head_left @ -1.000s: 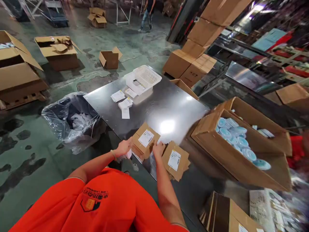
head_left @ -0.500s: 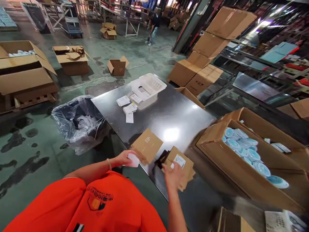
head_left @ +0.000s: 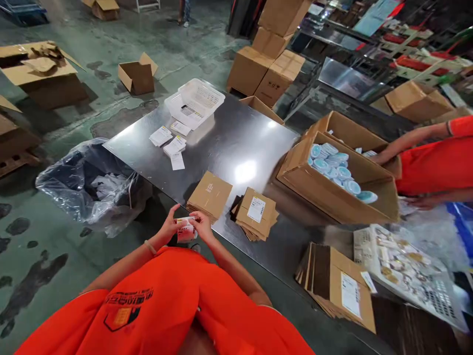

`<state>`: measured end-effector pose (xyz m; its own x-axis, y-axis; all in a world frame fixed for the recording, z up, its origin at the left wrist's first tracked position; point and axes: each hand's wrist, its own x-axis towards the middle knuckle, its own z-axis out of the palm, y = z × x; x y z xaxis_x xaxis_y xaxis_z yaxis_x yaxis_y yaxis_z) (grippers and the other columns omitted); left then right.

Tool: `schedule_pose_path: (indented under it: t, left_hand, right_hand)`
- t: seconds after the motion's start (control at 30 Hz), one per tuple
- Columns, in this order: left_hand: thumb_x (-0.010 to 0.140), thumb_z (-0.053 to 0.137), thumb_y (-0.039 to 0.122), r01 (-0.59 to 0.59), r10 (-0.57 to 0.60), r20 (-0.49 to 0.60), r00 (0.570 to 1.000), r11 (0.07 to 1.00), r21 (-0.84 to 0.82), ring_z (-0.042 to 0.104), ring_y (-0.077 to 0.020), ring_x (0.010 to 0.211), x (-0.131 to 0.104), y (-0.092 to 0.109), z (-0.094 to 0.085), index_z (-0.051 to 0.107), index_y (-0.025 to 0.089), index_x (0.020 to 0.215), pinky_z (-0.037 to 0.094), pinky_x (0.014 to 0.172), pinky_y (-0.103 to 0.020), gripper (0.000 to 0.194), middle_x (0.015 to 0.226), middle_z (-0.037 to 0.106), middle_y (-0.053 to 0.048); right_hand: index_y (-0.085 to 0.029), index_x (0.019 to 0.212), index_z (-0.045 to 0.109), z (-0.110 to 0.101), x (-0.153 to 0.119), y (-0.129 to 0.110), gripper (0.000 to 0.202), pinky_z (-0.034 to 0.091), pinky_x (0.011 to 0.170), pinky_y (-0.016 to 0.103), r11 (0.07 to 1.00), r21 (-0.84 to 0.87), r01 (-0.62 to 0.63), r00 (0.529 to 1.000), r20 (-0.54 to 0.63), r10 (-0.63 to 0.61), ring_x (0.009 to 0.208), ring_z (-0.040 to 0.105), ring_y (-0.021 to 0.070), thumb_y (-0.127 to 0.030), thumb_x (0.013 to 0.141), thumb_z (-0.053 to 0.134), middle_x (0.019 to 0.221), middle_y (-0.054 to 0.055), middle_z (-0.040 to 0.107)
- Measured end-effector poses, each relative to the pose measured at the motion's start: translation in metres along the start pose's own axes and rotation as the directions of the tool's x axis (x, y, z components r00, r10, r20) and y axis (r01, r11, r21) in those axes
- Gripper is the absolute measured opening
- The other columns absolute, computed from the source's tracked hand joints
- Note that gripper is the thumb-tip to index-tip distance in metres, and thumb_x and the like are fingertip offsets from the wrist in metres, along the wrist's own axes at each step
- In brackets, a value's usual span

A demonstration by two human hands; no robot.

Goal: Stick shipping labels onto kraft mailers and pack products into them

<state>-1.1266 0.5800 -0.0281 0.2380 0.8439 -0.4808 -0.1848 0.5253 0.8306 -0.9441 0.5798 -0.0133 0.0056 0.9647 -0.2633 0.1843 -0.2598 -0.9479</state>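
Observation:
A small stack of white printed labels [head_left: 186,231] is held low in front of my orange shirt, near the table's front edge. My left hand [head_left: 170,229] grips its left side, and the fingers of my right hand [head_left: 201,225] pinch its upper right corner. Just beyond the hands lies a pile of flat brown cardboard pieces [head_left: 210,194] with faint print on top. To its right is a second cardboard pile [head_left: 257,213], whose top piece bears a white label [head_left: 256,209]. Farther back on the table, several stacks of white labels [head_left: 174,146] lie before a white plastic basket [head_left: 197,101].
On the steel table's [head_left: 236,143] right stand a large carton [head_left: 314,187] of blue-and-white round packs, a labelled cardboard stack [head_left: 342,286] and a white crate [head_left: 406,273]. A co-worker's arm [head_left: 410,140] reaches into a box. A plastic-lined bin [head_left: 70,187] stands left.
My right hand has left the labelled cardboard pile and come over to the label stack in my left hand. The view has turned to the right, bringing a co-worker into sight.

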Motion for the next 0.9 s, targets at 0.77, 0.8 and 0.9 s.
schedule_pose_path:
  t: [0.77, 0.8, 0.9]
  left_hand:
    - [0.033, 0.112, 0.043, 0.235, -0.259, 0.135, 0.957, 0.957, 0.169, 0.085, -0.0422, 0.093, 0.03, 0.012, 0.037, 0.088, 0.012, 0.086, 0.069, 0.086, -0.05, 0.066, 0.094, 0.088, -0.018]
    - [0.034, 0.112, 0.043, 0.238, -0.26, 0.128, 0.957, 0.958, 0.162, 0.085, -0.0413, 0.091, 0.032, 0.011, 0.038, 0.087, 0.011, 0.086, 0.069, 0.085, -0.049, 0.066, 0.093, 0.087, -0.018]
    - [0.035, 0.111, 0.045, 0.249, -0.27, 0.103, 0.957, 0.952, 0.18, 0.084, -0.0372, 0.087, 0.04, 0.004, 0.034, 0.085, 0.011, 0.085, 0.068, 0.084, -0.046, 0.066, 0.088, 0.086, -0.017]
  right_hand:
    - [-0.018, 0.095, 0.08, -0.115, 0.122, -0.038, 0.01, 0.051, 0.117, 0.042, 0.892, -0.443, -0.088, 0.877, -0.46, -0.142, 0.126, 0.065, 0.0268, -0.017, 0.094, 0.07, 0.126, 0.01, 0.068]
    - [-0.017, 0.096, 0.081, -0.119, 0.137, -0.039, 0.011, 0.05, 0.118, 0.042, 0.884, -0.453, -0.112, 0.883, -0.454, -0.121, 0.127, 0.064, 0.0266, -0.016, 0.094, 0.07, 0.128, 0.01, 0.068]
    - [-0.015, 0.103, 0.081, -0.12, 0.159, -0.035, 0.014, 0.048, 0.12, 0.044, 0.842, -0.502, -0.197, 0.898, -0.437, -0.051, 0.134, 0.059, 0.0292, -0.018, 0.094, 0.071, 0.139, 0.014, 0.067]
